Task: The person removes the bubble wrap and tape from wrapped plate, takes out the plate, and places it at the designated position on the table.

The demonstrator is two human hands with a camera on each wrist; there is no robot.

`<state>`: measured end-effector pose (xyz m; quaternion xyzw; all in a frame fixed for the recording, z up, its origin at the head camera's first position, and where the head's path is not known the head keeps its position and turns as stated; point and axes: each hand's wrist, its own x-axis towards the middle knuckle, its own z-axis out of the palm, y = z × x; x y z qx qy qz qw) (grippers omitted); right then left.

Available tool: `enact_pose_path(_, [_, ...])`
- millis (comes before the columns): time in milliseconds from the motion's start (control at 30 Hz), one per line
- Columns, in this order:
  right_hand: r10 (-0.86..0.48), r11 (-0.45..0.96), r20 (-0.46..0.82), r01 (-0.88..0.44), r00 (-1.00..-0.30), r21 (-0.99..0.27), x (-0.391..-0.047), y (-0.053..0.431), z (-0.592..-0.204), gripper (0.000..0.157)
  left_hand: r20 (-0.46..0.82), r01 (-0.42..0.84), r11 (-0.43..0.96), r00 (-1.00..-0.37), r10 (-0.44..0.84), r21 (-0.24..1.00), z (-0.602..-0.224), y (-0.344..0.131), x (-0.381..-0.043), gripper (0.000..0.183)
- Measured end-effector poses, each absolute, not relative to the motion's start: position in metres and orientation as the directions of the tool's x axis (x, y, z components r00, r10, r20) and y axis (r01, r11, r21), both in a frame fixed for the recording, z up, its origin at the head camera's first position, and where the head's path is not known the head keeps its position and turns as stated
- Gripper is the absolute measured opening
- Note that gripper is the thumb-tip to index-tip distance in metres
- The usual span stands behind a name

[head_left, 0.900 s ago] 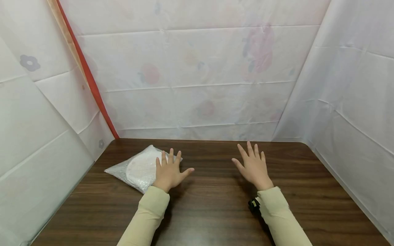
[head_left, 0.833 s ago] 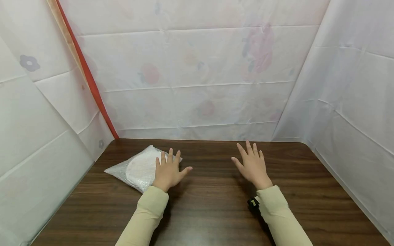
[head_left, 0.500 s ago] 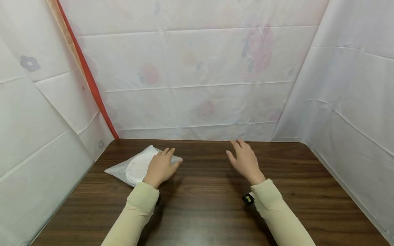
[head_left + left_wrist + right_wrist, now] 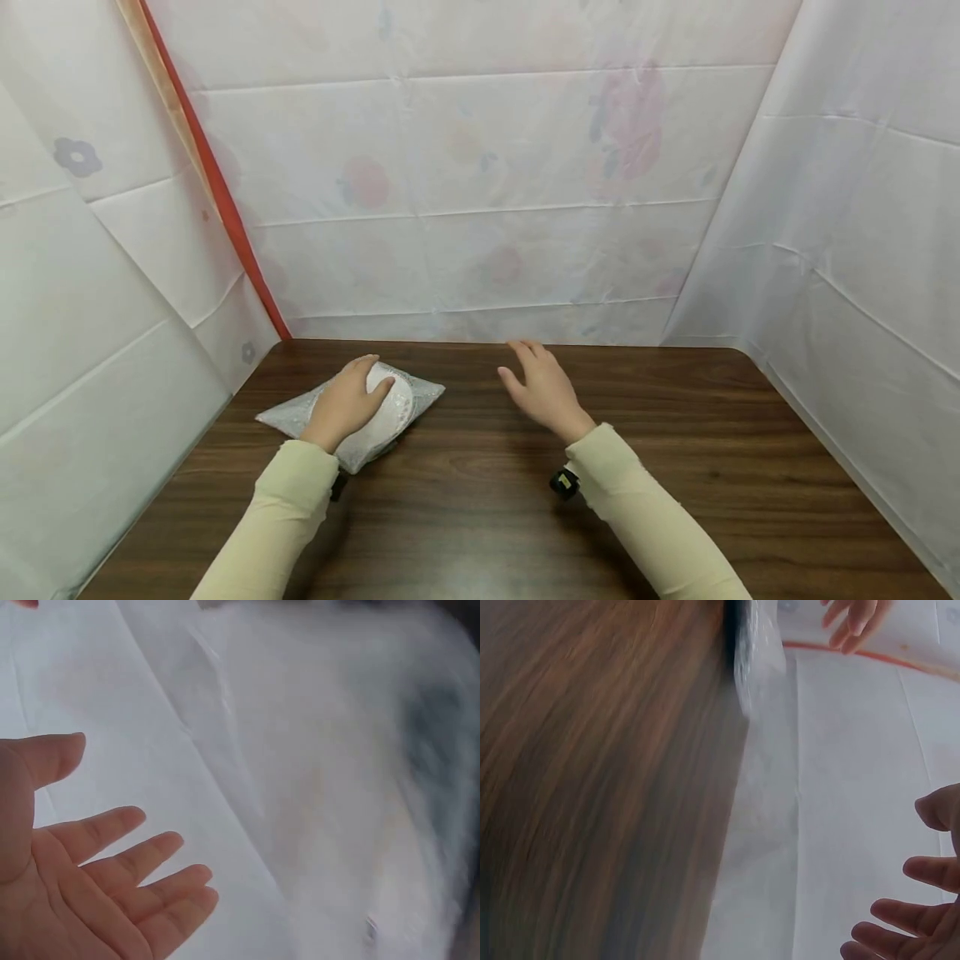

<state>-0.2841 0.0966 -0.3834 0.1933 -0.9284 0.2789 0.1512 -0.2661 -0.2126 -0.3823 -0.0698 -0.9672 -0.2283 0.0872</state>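
Observation:
A clear bubble-wrap packet (image 4: 390, 417) with a white round thing inside lies on the left of the table; in the left wrist view the packet (image 4: 337, 787) is close and blurred. Over it hovers my left hand (image 4: 345, 404), palm down, hiding its middle. The left wrist view has this hand's fingers (image 4: 161, 859) loosely extended, apart from the packet. My right hand (image 4: 546, 390) is over the table, right of the packet, holding nothing. Its fingers (image 4: 900, 919) are spread and slightly bent in the right wrist view, where the packet's edge (image 4: 761, 652) shows at the top.
The dark wood-grain table (image 4: 487, 500) has rounded back corners. A pale floral sheet (image 4: 480, 250) hangs behind it, with white sheets (image 4: 862, 250) at both sides. A red strip (image 4: 225, 200) runs down the back left corner. A small black device (image 4: 564, 483) sits at my right wrist.
Both hands have moved left, the left one across the packet and the right one toward it. Their spread fingers have relaxed and bent a little. The packet lies in the same place.

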Motion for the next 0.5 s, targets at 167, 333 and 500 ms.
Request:
enact_pose_path(167, [-0.328, 0.745, 0.341, -0.463, -0.881, -0.480, -0.286, 0.074, -0.387, 0.056, 0.177, 0.169, 0.878, -0.979, 0.098, 0.448, -0.386, -0.239, -0.270, 0.065])
enact_pose_path(333, [-0.405, 0.706, 0.291, -0.499, -0.867, -0.503, -0.287, 0.054, -0.391, 0.060, 0.133, 0.157, 0.875, -0.985, 0.107, 0.458, -0.391, -0.260, -0.277, 0.069])
enact_pose_path(500, [-0.465, 0.686, 0.211, -0.501, -0.860, -0.528, -0.288, 0.034, -0.398, 0.062, 0.096, 0.147, 0.879, -0.989, 0.116, 0.454, -0.399, -0.278, -0.284, 0.074])
